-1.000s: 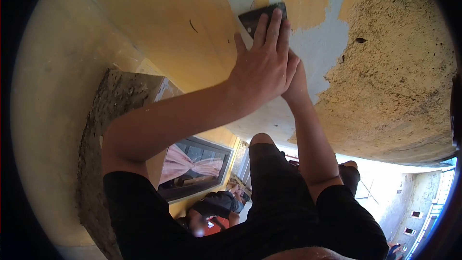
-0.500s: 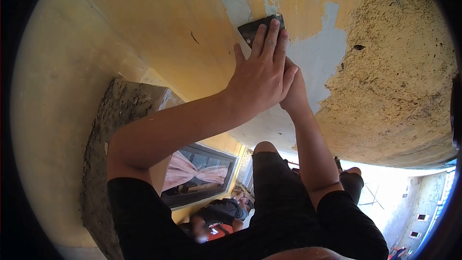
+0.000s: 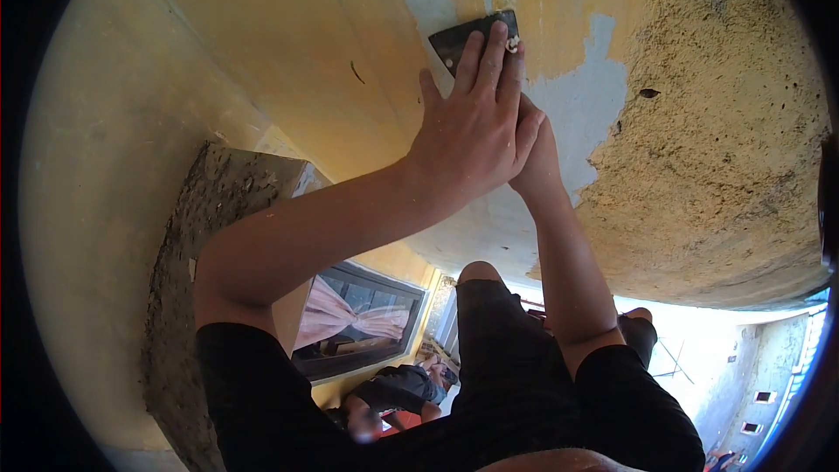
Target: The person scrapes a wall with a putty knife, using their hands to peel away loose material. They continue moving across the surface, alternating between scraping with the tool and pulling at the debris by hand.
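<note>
A scraper [image 3: 450, 42] with a dark, flat blade lies against the yellow painted wall [image 3: 323, 26]. My left hand [image 3: 468, 135] rests on the blade with its fingers stretched out and spread, the fingertips near the blade's edge. Under it, my right hand [image 3: 537, 149] is closed at the handle end of the scraper; the handle and most of its fingers are hidden behind my left hand. Pale paint flakes [image 3: 513, 45] have gathered by the blade's right corner. Around the blade, bare grey patches [image 3: 581, 92] show where the yellow coat is absent.
Rough, crumbly plaster [image 3: 725, 105] covers the wall on the right. At left, a ledge with a rough edge [image 3: 188, 253] juts out beside my left arm. Below are a window [image 3: 371, 319] with a pink curtain and another person [image 3: 398, 389] in dark clothes.
The scraper and both hands have shifted slightly up along the wall. Pale flakes now show at the blade's right corner. The other person's arm and head have moved a little.
</note>
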A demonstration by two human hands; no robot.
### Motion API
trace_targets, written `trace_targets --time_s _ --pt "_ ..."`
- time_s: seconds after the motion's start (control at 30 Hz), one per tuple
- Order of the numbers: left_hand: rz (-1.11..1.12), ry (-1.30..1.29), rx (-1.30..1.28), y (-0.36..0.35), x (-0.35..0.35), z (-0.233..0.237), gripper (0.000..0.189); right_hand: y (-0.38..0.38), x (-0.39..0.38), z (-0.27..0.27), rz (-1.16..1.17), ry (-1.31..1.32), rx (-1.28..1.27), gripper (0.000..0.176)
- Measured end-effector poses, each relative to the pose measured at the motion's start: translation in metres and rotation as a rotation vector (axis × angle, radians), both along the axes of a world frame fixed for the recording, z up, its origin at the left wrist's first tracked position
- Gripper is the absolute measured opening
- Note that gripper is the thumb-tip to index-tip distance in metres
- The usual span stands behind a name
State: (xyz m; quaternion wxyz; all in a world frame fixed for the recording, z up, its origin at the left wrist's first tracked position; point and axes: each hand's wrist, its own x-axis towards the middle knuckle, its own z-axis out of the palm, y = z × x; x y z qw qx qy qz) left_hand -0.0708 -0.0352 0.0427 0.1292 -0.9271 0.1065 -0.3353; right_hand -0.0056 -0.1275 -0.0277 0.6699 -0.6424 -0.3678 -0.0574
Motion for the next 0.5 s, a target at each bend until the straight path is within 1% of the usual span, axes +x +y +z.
trace_targets --time_s 0.1,0.17,0.3,0.33,0.4,0.47,0.5 --pt "0.033 0.041 -0.003 -0.006 -0.007 -0.01 0.065 -0.006 -0.012 -0.009 -0.009 0.01 0.032 0.042" --pt "0.03 0.085 -0.003 -0.008 -0.01 -0.021 0.066 -0.009 -0.016 -0.028 0.019 0.116 0.015 0.043" --pt "0.027 0.184 -0.012 -0.01 -0.013 -0.04 0.067 -0.011 -0.022 -0.049 -0.009 0.129 0.008 0.043" --pt "0.023 0.186 -0.011 -0.011 -0.013 -0.039 0.067 -0.011 -0.021 -0.051 -0.01 0.135 0.015 0.042" --pt "0.048 0.161 0.023 -0.011 -0.011 -0.036 0.067 -0.011 -0.018 -0.048 -0.014 0.144 0.025 0.042" --pt "0.037 0.147 0.006 -0.008 -0.008 -0.027 0.067 -0.012 -0.013 -0.031 0.004 0.113 -0.051 0.041" --pt "0.03 0.127 -0.014 -0.006 -0.006 -0.022 0.066 -0.011 -0.011 -0.024 0.004 0.113 -0.049 0.041"
